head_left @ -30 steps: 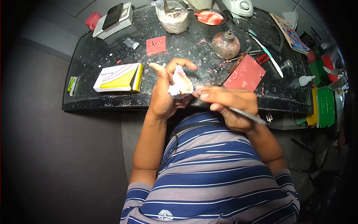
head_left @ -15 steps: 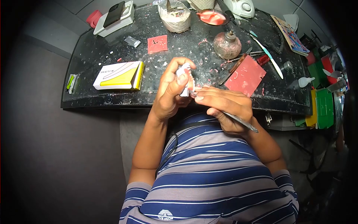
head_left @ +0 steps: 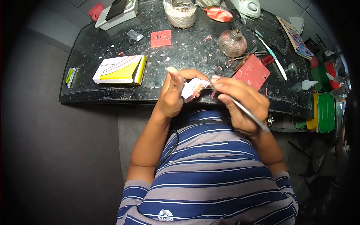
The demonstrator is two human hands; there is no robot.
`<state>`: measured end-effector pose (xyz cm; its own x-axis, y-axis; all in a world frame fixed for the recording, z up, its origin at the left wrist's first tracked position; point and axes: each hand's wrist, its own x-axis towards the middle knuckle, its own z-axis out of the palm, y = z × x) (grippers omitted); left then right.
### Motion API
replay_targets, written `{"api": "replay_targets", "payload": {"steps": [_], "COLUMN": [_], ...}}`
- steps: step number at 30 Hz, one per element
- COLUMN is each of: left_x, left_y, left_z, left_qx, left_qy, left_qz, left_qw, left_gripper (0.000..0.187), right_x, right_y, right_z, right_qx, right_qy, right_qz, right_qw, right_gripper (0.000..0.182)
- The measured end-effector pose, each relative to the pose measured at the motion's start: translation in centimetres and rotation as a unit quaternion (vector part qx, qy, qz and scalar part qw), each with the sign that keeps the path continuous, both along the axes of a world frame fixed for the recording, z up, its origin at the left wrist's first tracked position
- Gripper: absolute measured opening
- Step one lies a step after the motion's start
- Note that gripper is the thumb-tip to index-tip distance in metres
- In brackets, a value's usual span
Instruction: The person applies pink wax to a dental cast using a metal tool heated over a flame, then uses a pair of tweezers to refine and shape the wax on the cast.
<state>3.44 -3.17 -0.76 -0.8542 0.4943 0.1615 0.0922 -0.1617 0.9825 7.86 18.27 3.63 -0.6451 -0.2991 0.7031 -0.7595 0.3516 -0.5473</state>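
Note:
My left hand (head_left: 173,93) is closed around a white plaster dental cast (head_left: 190,89) with pink wax on it, its thumb pointing up. The cast is tilted over the front edge of the bench. In my right hand (head_left: 245,101) is a slim metal wax carver (head_left: 249,113), held like a pen, its rear end slanting down to the right. The fingertips of that hand are close to the right end of the cast; the carver's working tip is hard to make out. Behind my right hand lies a pink wax sheet (head_left: 255,72), with a wooden-handled knife (head_left: 243,63) along its edge.
On the black bench (head_left: 82,90) stand a yellow-and-white box (head_left: 118,71), a glass spirit lamp (head_left: 232,44) and a bag-lined container (head_left: 180,17). A small pink wax square (head_left: 160,39), a toothbrush (head_left: 275,60) and wax scraps lie about. Green bins (head_left: 326,112) are at the right.
The cast has been turned in my left hand, from upright to lying more sideways, and the thumb has lifted off its face. My right hand has moved right and slightly up with the carver.

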Motion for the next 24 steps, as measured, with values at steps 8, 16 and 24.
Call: {"api": "replay_targets", "payload": {"steps": [8, 16, 24], "left_x": [0.8, 0.8, 0.9], "left_y": [1.2, 1.1, 1.4], "left_z": [0.2, 0.1, 0.4], "left_qx": [0.048, 0.057, 0.045], "left_qy": [0.035, 0.003, -0.015], "left_qz": [0.068, 0.08, 0.096], "left_qw": [0.996, 0.995, 0.994], "left_gripper": [0.103, 0.105, 0.106], "right_x": [-0.6, -0.2, 0.3], "right_y": [-1.6, -1.7, -2.0], "right_z": [-1.4, -1.1, -1.0], "right_qx": [0.055, 0.097, 0.071], "right_qy": [0.104, 0.105, 0.085], "right_qz": [-0.008, 0.014, 0.004], "right_qw": [0.993, 0.99, 0.994], "right_gripper": [0.024, 0.025, 0.022]}}
